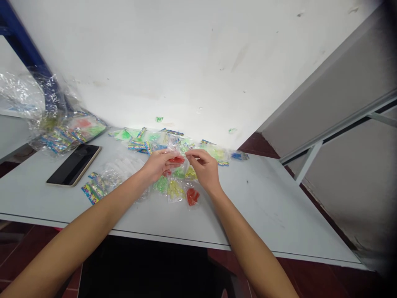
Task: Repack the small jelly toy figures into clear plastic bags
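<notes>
My left hand [158, 164] has its fingers closed on a small clear packet with red contents [176, 160]. Close by on the right, my right hand [203, 165] pinches at the packet's edge, thumb and forefinger together. Below the hands lie small clear packets: one with green pieces [160, 184], one with yellow pieces [175, 190] and one with red pieces [192, 196]. What the red pieces are is too small to tell. Beside my left forearm are clear plastic bags [119, 167] and printed colourful header cards [93, 190].
A smartphone [74, 164] lies on the left of the grey table [263, 207]. Behind it sits a large clear bag of colourful packets [71, 128]. More packets with printed cards [141, 145] line the foot of the white wall [186, 62]. A metal frame [310, 161] stands at the right.
</notes>
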`<state>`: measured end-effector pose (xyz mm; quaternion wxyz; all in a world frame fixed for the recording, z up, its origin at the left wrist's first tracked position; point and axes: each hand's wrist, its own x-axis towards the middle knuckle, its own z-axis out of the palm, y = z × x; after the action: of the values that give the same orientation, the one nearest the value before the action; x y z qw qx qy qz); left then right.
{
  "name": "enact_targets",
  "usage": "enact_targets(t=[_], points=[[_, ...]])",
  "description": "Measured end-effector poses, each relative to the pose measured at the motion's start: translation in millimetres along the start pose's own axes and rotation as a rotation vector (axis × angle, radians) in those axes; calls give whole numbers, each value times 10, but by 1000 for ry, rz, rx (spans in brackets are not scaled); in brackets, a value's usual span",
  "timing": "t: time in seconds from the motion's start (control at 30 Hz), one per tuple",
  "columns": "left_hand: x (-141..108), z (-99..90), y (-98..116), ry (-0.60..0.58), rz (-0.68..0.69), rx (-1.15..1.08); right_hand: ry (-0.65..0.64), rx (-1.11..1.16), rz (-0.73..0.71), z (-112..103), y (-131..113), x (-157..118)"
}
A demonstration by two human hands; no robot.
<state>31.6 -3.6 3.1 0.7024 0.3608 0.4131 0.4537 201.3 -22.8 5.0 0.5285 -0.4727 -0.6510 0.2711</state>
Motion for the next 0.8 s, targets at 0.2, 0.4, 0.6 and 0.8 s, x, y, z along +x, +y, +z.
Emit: enact_targets(t=[0.2, 0.4, 0.6, 0.8], points=[[-20, 74, 77, 6, -81, -198, -17, -43, -67, 8, 1, -12], [-9, 47, 92, -13, -86, -222, -41, -48, -37, -3, 7, -5], [-3, 16, 6, 10, 38, -123, -100, -45, -21, -14, -19, -18], [-32, 27, 12, 63, 54, -62, -103, 68, 80, -7, -91, -18]])
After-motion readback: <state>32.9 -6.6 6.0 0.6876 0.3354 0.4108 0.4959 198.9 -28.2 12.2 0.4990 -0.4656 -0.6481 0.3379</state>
